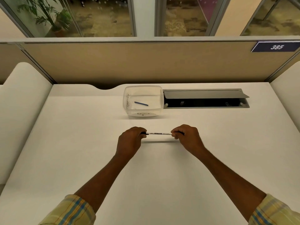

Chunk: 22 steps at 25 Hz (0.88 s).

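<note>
A white whiteboard marker with black ends lies level between my two hands, a little above the white desk. My left hand grips its left end with curled fingers. My right hand pinches its right end. Behind the hands stands a clear plastic tub with handwriting on its front. Inside the tub lies a thin blue stick.
An open cable hatch with a raised grey flap is set into the desk right of the tub. A tan partition closes the back of the desk, with a sign reading 385. White curved side panels flank the desk.
</note>
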### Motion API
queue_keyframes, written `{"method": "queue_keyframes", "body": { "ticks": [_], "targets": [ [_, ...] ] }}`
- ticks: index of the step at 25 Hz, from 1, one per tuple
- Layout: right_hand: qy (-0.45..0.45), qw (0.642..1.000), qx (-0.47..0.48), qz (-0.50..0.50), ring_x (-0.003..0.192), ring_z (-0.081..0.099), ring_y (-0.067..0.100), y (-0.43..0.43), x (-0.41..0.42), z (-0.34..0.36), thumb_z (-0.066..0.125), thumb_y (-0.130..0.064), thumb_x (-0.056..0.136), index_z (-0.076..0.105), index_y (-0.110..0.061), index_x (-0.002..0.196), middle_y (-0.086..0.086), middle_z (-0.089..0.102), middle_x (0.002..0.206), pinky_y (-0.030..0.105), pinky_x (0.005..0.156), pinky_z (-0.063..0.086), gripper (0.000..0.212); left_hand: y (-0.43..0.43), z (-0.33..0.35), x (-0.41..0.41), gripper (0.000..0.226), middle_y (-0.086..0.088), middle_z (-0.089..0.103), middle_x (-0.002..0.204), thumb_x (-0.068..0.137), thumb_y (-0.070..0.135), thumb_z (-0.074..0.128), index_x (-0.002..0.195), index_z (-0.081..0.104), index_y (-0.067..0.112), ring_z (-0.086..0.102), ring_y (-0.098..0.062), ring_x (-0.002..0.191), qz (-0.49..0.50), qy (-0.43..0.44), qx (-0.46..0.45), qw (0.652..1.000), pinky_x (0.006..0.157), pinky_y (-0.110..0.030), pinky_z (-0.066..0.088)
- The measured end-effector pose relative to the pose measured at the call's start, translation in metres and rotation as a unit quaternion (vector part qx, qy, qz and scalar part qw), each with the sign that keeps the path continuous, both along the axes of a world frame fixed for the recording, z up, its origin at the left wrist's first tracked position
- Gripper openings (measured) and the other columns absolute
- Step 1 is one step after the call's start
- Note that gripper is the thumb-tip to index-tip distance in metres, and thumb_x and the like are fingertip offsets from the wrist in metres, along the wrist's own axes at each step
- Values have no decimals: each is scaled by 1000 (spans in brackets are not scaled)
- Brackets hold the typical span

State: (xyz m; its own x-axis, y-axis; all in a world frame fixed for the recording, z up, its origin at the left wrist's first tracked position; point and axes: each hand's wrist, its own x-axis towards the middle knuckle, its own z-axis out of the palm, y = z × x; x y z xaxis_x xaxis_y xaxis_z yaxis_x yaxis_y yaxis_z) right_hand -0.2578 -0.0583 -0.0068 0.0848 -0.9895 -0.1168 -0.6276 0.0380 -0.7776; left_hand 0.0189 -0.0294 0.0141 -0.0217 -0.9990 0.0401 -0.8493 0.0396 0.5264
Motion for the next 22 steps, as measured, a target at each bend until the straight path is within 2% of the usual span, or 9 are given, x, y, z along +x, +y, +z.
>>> {"method": "queue_keyframes", "body": {
  "ticks": [6,13,18,22],
  "targets": [
    [32,999,-3,10,89,70,17,-6,4,-27,77,-2,93,85,-12,99,4,79,96,30,84,55,14,-12,-31,2,24,11,66,100,91,15,74,109,78,30,67,-16,90,-43,-45,-11,998,61,-30,54],
    [52,999,-8,2,92,70,32,-9,8,-44,78,0,92,84,-5,97,13,74,95,48,86,56,10,-16,-57,1,29,4,72,100,88,5,72,110,80,24,67,-25,92,-69,-71,-8,995,68,-32,51],
    [52,999,-14,0,91,71,31,-7,8,-49,79,-2,92,85,-5,99,12,73,95,51,86,57,9,-16,-65,4,28,2,72,99,87,3,74,109,80,21,66,-27,91,-84,-75,-24,993,67,-34,50],
    [58,998,-9,0,91,69,29,-8,9,-47,79,-3,92,84,-7,100,11,72,95,49,85,56,10,-13,-62,1,32,0,71,105,89,2,70,117,76,17,65,-28,98,-81,-85,-6,993,70,-35,52]
  ]
}}
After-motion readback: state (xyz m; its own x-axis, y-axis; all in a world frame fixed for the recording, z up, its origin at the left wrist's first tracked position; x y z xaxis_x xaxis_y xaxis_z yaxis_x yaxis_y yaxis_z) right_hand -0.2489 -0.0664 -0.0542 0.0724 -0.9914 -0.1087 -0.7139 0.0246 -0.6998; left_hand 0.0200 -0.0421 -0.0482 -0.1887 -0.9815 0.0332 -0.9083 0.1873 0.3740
